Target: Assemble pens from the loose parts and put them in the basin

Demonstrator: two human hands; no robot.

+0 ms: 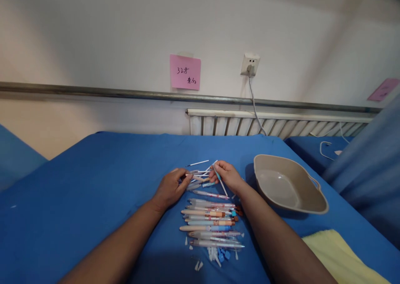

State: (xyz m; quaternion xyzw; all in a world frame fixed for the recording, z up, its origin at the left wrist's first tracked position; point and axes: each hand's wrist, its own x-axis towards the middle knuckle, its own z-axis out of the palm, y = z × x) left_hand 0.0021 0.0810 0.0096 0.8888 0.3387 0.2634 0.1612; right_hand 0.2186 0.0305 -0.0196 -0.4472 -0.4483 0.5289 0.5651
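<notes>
My left hand point(173, 188) is at the left end of a loose pile of pen parts. Its thumb and forefinger are closed on the end of a pale peach pen barrel point(196, 178). Across the pile, my right hand point(228, 176) pinches a slim white and light-blue pen refill point(222, 185), which slants down to the right. White refills point(200, 163) and clear barrels lie between and behind the hands. Closer to me, a pink-patterned pen point(211, 194) lies above a row of several pens point(206, 213), set side by side. Parts of the pile are hidden by my fingers.
Small white tips point(214, 255) and blue caps point(222, 255) lie below the row. A beige basin point(289, 184) stands to the right, with a yellow cloth point(340, 257) nearer me. The blue-covered table point(103, 184) meets a wall with a radiator point(237, 123) and a socket point(250, 64).
</notes>
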